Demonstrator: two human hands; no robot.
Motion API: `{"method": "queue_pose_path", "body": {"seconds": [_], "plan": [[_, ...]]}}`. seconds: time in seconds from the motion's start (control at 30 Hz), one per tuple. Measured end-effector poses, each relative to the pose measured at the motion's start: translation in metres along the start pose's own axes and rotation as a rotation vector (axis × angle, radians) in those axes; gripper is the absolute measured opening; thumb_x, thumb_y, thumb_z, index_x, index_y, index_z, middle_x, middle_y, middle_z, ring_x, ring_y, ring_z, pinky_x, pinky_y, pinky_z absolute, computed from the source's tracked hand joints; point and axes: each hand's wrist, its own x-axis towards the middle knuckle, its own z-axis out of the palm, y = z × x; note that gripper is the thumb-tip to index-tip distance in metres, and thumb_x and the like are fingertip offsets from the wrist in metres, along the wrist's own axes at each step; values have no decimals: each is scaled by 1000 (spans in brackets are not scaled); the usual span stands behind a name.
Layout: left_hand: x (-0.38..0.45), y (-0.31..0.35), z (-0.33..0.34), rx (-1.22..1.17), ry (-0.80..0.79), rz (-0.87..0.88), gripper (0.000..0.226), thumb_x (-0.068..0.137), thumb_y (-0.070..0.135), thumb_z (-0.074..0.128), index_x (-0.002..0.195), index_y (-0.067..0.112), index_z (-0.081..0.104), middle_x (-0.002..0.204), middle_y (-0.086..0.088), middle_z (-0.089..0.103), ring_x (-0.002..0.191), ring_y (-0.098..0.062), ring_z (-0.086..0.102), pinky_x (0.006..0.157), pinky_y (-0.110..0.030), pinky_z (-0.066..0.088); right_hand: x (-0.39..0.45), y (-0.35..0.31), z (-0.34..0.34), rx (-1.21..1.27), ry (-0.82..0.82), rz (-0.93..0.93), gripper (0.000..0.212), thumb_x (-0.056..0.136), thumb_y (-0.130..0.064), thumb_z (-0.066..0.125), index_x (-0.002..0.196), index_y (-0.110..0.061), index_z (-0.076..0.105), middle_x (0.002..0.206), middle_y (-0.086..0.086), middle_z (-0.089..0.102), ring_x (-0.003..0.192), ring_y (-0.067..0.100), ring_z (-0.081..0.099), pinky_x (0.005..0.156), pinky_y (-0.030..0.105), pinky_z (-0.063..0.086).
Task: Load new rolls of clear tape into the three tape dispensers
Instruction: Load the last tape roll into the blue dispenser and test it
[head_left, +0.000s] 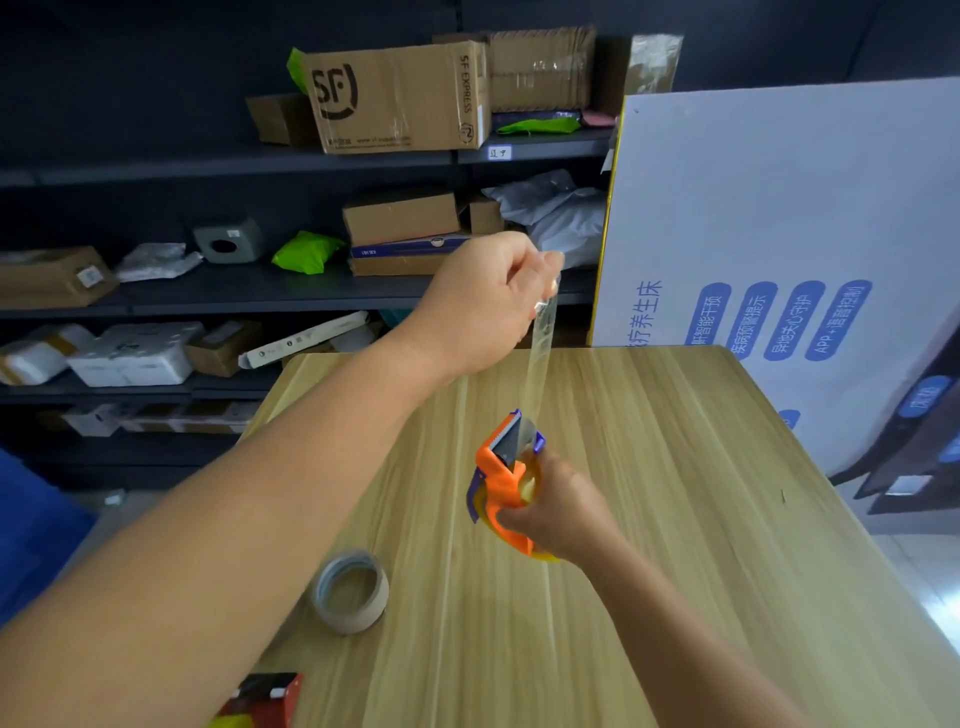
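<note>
At the near edge of our wooden table (649, 519) sits a red tape dispenser (265, 699), partly cut off by the frame. Just beyond it an empty cardboard tape core (352, 591) lies flat on the wood. Further in, our right hand (558, 512) grips the orange tape dispenser (506, 480), fingers curled round its body, holding it above the tabletop with the blade end up. From there a strip of clear tape (540, 353) rises to our left hand (480, 301), which pinches its free end. Behind stand a white printed board (779, 218) and dark shelves (208, 291) of cardboard boxes (397, 98)
</note>
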Motion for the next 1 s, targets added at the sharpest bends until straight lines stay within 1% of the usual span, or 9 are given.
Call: {"method": "queue_pose_path", "body": {"seconds": [0.1,0.23,0.33,0.4,0.5,0.6,0.77,0.93,1.0], "plan": [[-3,-9,-1,5,34,-30,30,98,28,46,74,13,56,53,11,50,51,-3,47,59,-31,45,0,7,2,8,-9,20,46,67,-52,59,104,-25,51,77,-4,63,65,12,61,50,24,46],[-3,-17,-9,-41,104,-57,29,98,30,45,72,21,54,53,10,48,50,-4,45,58,-33,42,2,27,8,25,-48,107,47,66,-27,69,109,-24,51,75,-9,55,65,9,55,51,24,42],[-5,-22,-12,37,67,-46,29,97,30,46,71,21,54,49,14,52,48,1,47,56,-29,41,-1,41,13,71,-71,129,47,63,-22,71,105,-28,50,74,-12,53,64,4,53,50,21,42],[-6,-30,-14,44,94,-71,30,97,30,46,72,16,55,52,12,52,51,-2,47,55,-34,42,-2,47,13,108,-73,121,45,61,-20,72,100,-29,51,75,-10,56,64,5,54,49,21,41],[-7,-47,-19,-29,166,-172,32,97,30,46,70,15,53,60,0,48,58,-17,45,60,-42,41,-4,53,4,195,-82,132,43,61,-16,73,97,-27,53,79,-2,60,68,14,59,55,27,48],[-11,-64,-21,-43,204,-270,30,97,31,46,71,19,55,60,2,48,56,-14,44,62,-37,40,-8,54,-5,288,-110,115,39,63,-12,76,93,-29,56,85,0,66,72,13,63,62,27,52],[-21,-93,-20,-114,251,-427,29,98,30,45,76,15,57,58,1,47,53,-14,43,58,-33,39,-12,53,-12,412,-145,93,41,66,-9,78,92,-32,56,89,-6,66,77,9,64,56,16,49],[-41,-122,-12,-172,297,-578,30,98,29,45,76,13,58,54,5,44,49,-11,40,54,-28,39,-9,49,-12,573,-137,73,42,63,-3,77,95,-28,63,83,0,70,77,18,67,67,30,56],[-54,-134,-5,-197,300,-674,31,98,30,45,78,10,59,56,5,43,51,-12,40,56,-29,40,-7,47,-13,631,-158,59,40,59,-8,78,90,-30,65,79,-3,70,74,15,68,64,28,55]]}}
